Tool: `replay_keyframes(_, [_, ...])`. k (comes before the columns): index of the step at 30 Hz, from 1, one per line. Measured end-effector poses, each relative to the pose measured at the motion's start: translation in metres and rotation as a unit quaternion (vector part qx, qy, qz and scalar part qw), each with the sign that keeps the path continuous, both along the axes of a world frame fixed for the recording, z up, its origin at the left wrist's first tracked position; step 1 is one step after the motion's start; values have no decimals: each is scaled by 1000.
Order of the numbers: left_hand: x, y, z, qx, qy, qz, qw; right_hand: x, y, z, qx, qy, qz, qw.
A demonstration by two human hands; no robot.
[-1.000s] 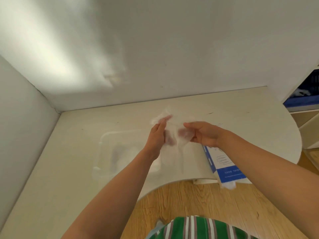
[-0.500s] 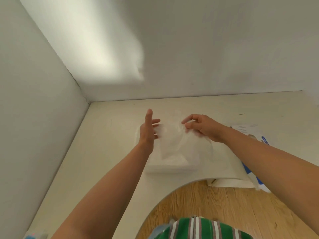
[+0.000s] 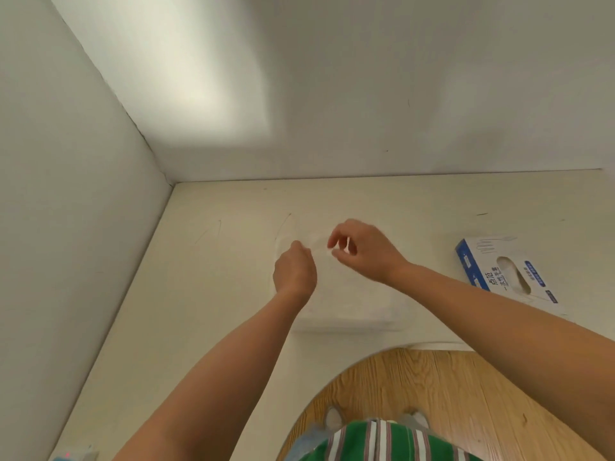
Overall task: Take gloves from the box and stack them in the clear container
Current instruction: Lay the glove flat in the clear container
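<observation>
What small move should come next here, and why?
Probably lower both hands and lay the glove flat in the container. The left hand and right hand each seem to pinch an end of the faint, thin glove, spread between them over the container, so it looks ready to set down.

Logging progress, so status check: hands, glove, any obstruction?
Left hand, right hand both pinching thin glove. Glove held over clear container. Box off to the right, nothing blocking.
</observation>
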State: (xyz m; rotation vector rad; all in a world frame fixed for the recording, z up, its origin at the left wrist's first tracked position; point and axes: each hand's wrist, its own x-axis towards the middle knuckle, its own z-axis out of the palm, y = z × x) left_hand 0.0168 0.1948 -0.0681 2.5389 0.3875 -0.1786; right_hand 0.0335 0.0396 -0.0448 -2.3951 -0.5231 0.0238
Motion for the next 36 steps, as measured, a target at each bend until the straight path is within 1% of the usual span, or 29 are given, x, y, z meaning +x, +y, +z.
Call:
replay_keyframes(1, [0, -1, 0, 19, 4, -18, 1000, -3, 4, -7, -51, 64, 19, 996])
replay_keyframes(3, [-1, 0, -1, 56, 24, -55, 997, -5, 6, -26, -170, 174, 27, 970])
replay_keyframes(5, [-3, 0, -1, 101, 64, -94, 988, -6, 4, -43, -230, 219, 26, 948])
replay_keyframes(7, [-4, -1, -2, 137, 74, -122, 980, -8, 3, -55, -243, 240, 35, 939])
replay_keyframes(8, [-5, -2, -2, 160, 51, -134, 977, -8, 3, -58, -246, 248, 41, 936])
replay_keyframes(9, [-5, -3, -2, 191, 7, -155, 969, -8, 3, -62, -250, 252, 45, 934])
replay_keyframes(10, [-4, -4, -5, 219, -55, -178, 958, -8, 3, -65, -256, 255, 48, 931])
replay_keyframes(11, [-3, -8, -6, 222, -115, -199, 948, -7, 4, -67, -263, 256, 52, 929])
replay_keyframes(12, [-2, -12, -7, 197, -158, -218, 943, -6, 5, -70, -272, 258, 55, 926])
replay_keyframes(13, [-1, -18, -6, 165, -173, -235, 942, -5, 6, -72, -276, 258, 59, 924])
replay_keyframes(14, [0, -24, -5, 129, -150, -246, 949, -4, 7, -74, -281, 261, 61, 922])
replay_keyframes(15, [3, -30, -7, 106, -100, -245, 959, -3, 7, -76, -285, 263, 61, 919])
replay_keyframes(16, [5, -34, -12, 92, -22, -240, 966, -3, 6, -76, -287, 268, 62, 917])
replay_keyframes(17, [7, -32, -21, 87, 55, -232, 967, -3, 7, -74, -285, 274, 66, 916])
replay_keyframes(18, [9, -29, -32, 86, 107, -224, 965, -4, 5, -74, -276, 280, 65, 917])
replay_keyframes(19, [12, -24, -44, 98, 142, -218, 961, -3, 3, -74, -264, 286, 61, 919])
replay_keyframes(21, [13, -11, -61, 133, 192, -216, 948, -5, 0, -75, -250, 294, 53, 921])
replay_keyframes(23, [13, -5, -66, 104, 231, -197, 947, -6, 0, -77, -253, 300, 54, 918])
replay_keyframes(25, [14, -4, -67, 86, 241, -192, 947, -5, 1, -78, -260, 308, 54, 914])
replay_keyframes(29, [12, -2, -61, 104, 222, -197, 949, -1, 3, -74, -265, 335, 59, 902])
replay_keyframes(31, [13, -1, -49, 125, 182, -192, 956, 3, 2, -68, -254, 341, 57, 903])
replay_keyframes(32, [14, -2, -40, 141, 153, -189, 960, 5, 1, -62, -234, 320, 56, 916])
replay_keyframes(33, [14, -5, -30, 152, 121, -182, 964, 6, 0, -55, -200, 273, 47, 940])
replay_keyframes(35, [18, -13, -13, 138, 51, -149, 978, 10, -4, -38, -82, 153, 2, 985])
replay_keyframes(36, [19, -21, -4, 117, 15, -131, 984, 11, -9, -28, -16, 101, -24, 994])
